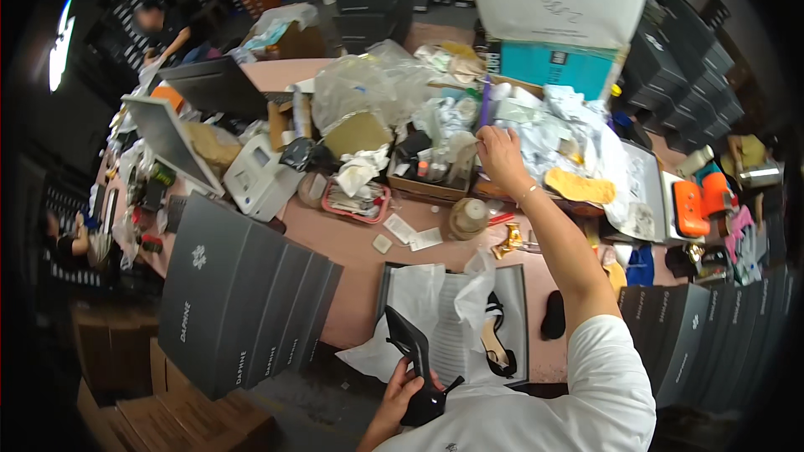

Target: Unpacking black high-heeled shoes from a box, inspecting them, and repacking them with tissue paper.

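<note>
My left hand (399,395) grips a black high-heeled shoe (409,341) close to my body, its fingers wrapped round the shoe's middle. Just beyond lies an open shoe box (521,301) lined with white tissue paper (414,291). A strappy black shoe with a pale insole (500,359) rests inside, on the right. My right arm stretches forward across the table, and my right hand (502,156) is over a cardboard box of small items (429,188). Its fingers are bent together; what they hold, if anything, is hidden.
Dark grey shoe boxes (222,293) are stacked at the left, with more boxes (670,335) at the right. On the pink tabletop (335,238) stand a pink basket (362,211) and a round brownish container (468,218). Crumpled paper (578,138) heaps up farther back.
</note>
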The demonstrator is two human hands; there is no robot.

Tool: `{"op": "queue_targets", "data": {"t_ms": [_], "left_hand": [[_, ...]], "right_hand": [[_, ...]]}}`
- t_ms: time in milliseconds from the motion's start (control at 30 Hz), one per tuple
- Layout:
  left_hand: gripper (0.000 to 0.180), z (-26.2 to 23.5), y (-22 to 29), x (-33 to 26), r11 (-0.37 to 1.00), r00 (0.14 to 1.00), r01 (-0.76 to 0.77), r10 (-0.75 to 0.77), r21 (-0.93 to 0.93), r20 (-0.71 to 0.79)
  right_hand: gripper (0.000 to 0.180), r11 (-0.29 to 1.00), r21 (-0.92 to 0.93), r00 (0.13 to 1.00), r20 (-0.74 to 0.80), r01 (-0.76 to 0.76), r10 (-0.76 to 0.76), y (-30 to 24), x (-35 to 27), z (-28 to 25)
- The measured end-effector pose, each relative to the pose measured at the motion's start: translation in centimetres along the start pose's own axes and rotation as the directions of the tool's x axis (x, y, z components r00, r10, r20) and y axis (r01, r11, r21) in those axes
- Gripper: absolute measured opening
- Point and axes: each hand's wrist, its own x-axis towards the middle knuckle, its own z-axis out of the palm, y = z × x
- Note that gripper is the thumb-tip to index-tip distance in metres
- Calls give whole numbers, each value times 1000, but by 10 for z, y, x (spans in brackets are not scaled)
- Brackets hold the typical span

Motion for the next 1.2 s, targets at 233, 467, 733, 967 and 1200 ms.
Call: {"op": "queue_targets", "data": {"t_ms": [233,467,733,967,1200], "left_hand": [[59,17,19,22,999,982,-11,5,31,187],[60,43,8,20,990,966,15,-51,142,254],[67,103,-31,-8,982,982,-83,51,172,184],[62,128,-54,-30,969,982,-167,147,181,117],[51,129,-40,-25,927,936,-279,321,252,-143]], "right_hand": [[10,850,358,914,24,-386,405,20,-191,-137],[13,722,59,724,98,-689,683,61,-418,-88],[20,622,310,664,42,-719,747,115,-392,-114],[35,696,-16,643,368,-718,672,172,-367,-47],[23,865,247,898,64,-438,436,153,-374,-71]]}}
